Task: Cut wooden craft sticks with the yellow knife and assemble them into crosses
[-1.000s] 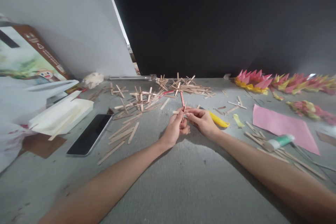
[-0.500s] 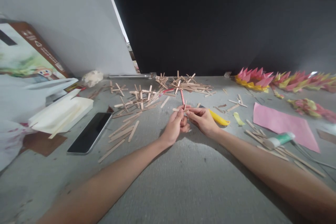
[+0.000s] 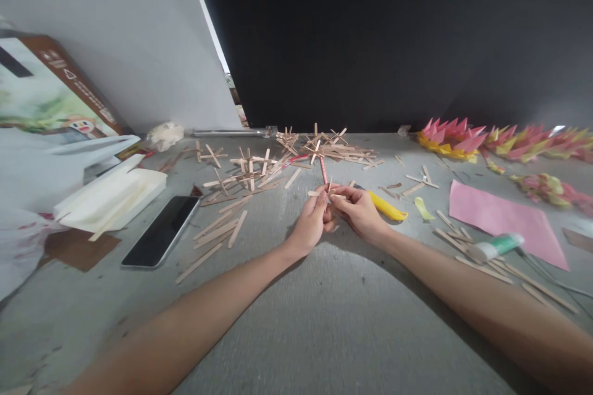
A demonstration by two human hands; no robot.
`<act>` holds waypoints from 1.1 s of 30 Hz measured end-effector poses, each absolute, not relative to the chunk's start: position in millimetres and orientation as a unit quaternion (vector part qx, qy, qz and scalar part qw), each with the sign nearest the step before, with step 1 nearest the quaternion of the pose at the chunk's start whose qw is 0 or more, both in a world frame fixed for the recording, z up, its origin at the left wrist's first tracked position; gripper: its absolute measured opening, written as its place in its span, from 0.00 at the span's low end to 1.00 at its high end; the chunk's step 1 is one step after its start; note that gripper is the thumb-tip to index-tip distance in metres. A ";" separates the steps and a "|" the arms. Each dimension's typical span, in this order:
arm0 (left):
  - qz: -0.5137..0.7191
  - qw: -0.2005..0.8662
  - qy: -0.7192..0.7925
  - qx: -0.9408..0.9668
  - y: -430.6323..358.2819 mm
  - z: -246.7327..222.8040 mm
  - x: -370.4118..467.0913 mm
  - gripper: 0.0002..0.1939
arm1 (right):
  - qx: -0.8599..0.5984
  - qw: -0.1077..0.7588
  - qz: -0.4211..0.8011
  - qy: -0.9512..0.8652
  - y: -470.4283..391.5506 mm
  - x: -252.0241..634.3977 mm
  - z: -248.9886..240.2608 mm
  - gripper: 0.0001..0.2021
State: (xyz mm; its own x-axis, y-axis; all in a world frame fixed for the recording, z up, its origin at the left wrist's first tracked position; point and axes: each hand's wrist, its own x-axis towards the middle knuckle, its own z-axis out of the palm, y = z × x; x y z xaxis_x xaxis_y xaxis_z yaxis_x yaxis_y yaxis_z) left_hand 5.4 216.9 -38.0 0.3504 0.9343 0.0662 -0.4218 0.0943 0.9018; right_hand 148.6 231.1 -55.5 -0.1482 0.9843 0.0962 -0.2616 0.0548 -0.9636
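Note:
Crossed wooden craft sticks (image 3: 330, 186) are pinched between my two hands, which meet low over the grey surface. My left hand (image 3: 311, 222) has its thumb pressed on them from the left. From the right, the thumb and fingers of my right hand (image 3: 359, 210) close on the same sticks. My fingers partly cover where the sticks cross. Just beyond my fingertips lies a red patterned strip (image 3: 323, 168). A yellow-handled tool (image 3: 388, 207) lies right beside my right hand, its far end partly hidden.
Loose and crossed sticks (image 3: 343, 151) are piled at the back. A phone (image 3: 161, 231) and a white open carton (image 3: 111, 200) lie left. At right are pink paper (image 3: 504, 219), a white-green glue tube (image 3: 496, 247) and pink-yellow paper flowers (image 3: 451, 137). A dark panel (image 3: 393, 43) stands behind.
The crossed sticks have turned slightly between my fingers, while both hands keep their grip. The whole view has shifted very little.

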 end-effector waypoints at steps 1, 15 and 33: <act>0.495 0.684 0.285 0.454 216.6 -37.7 5.3 0.30 | -0.372 0.536 0.580 -0.488 231.4 148.7 -55.5 0.15; 0.495 0.678 0.294 0.456 216.6 -35.4 6.1 0.31 | -0.389 0.521 0.573 -0.499 232.1 150.4 -56.9 0.16; 0.498 0.701 0.269 0.435 217.2 -37.5 5.9 0.29 | -0.402 0.529 0.509 -0.547 228.4 150.3 -44.7 0.18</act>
State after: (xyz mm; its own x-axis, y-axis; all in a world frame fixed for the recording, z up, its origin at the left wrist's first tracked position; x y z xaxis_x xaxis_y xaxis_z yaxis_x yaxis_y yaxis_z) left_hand 5.9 217.2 -37.5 0.3600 0.9312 0.0568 -0.4639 0.1258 0.8769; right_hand 150.3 228.4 -44.7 -0.1160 0.9788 0.1689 -0.0988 0.1579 -0.9825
